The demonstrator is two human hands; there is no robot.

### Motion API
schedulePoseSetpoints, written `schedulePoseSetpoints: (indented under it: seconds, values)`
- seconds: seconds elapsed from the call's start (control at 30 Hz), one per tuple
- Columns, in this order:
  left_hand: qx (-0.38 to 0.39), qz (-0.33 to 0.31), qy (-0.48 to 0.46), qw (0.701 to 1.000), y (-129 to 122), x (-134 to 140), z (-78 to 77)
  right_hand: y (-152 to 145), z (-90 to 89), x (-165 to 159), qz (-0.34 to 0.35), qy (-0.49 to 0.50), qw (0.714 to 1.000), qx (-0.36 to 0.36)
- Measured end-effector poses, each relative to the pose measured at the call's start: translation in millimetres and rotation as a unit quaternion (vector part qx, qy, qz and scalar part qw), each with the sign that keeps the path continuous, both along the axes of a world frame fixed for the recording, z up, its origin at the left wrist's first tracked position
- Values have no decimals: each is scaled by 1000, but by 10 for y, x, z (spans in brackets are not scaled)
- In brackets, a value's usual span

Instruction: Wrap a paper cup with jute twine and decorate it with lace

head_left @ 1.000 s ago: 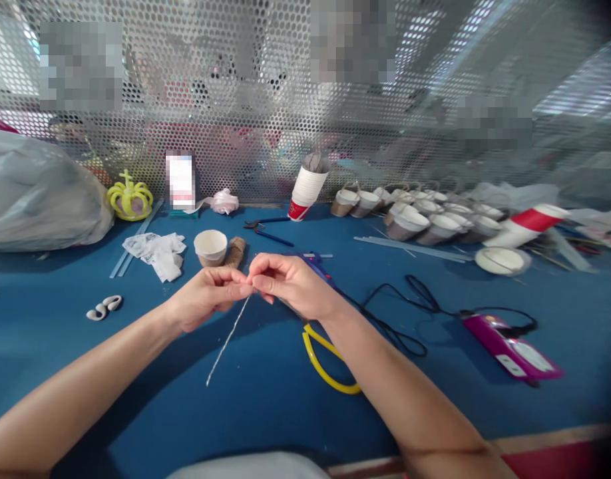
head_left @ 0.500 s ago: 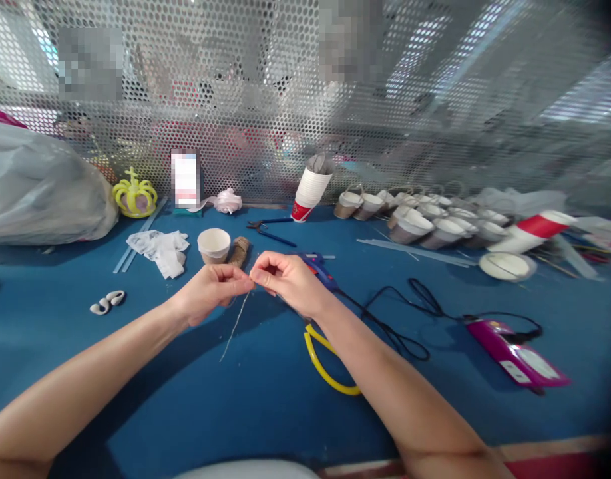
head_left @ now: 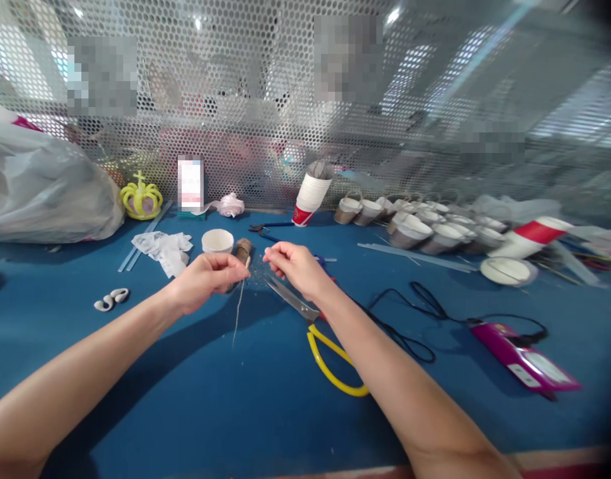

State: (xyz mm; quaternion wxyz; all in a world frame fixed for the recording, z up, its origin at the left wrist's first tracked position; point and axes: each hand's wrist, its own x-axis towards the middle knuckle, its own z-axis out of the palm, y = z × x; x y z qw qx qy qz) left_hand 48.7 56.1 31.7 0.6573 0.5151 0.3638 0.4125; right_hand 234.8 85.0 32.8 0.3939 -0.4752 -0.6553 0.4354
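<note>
My left hand pinches a thin piece of twine, whose loose end hangs down below the fingertips. A short bit of it also sticks up above them. A small gap to the right, my right hand has thumb and forefinger pressed together; whether anything is between them is too small to see. Just behind the left hand stand a white-lined paper cup and a roll of brown twine. Scissors with yellow handles lie under my right forearm, blades pointing toward the right hand.
Blue-handled pliers and a leaning stack of paper cups are at the back. Several wrapped cups crowd the right, near glue sticks. A purple device trails a black cord. A plastic bag sits left.
My hands have moved apart; they were together at the twine. The left hand keeps hold of it, and the hanging end has swung more upright. More of the scissor blades now shows.
</note>
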Motion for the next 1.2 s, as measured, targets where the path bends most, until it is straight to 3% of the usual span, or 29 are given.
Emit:
schedulePoseSetpoints:
  seconds: [0.23, 0.43, 0.53, 0.6, 0.7, 0.8, 0.93, 1.07, 1.2]
  values:
    - [-33, -54, -22, 998, -83, 6, 63, -145, 111, -48, 104, 78, 991, -22]
    - [-58, -71, -17, 996, -92, 49, -9, -176, 129, -36, 88, 67, 994, -26]
    - [-46, -91, 6, 995, -87, 65, -63, -16, 72, -51, 82, 15, 996, 11]
    - [-35, -103, 25, 994, -89, 74, -95, 129, 38, -120, 86, -45, 992, 76]
    - [-30, -117, 49, 991, -88, 78, -126, 351, -6, -323, 132, -186, 955, 187]
    - [-24, -146, 66, 987, -70, 58, -139, 516, -14, -553, 172, -326, 890, 269]
    - [-11, -161, 91, 983, -8, -18, -117, 588, 150, -595, 124, -376, 875, 280]
    - [-13, -137, 105, 985, 60, -115, -54, 552, 380, -243, 17, -409, 867, 284]
    - [-14, -129, 107, 986, 77, -146, -15, 508, 341, 27, 6, -456, 855, 247]
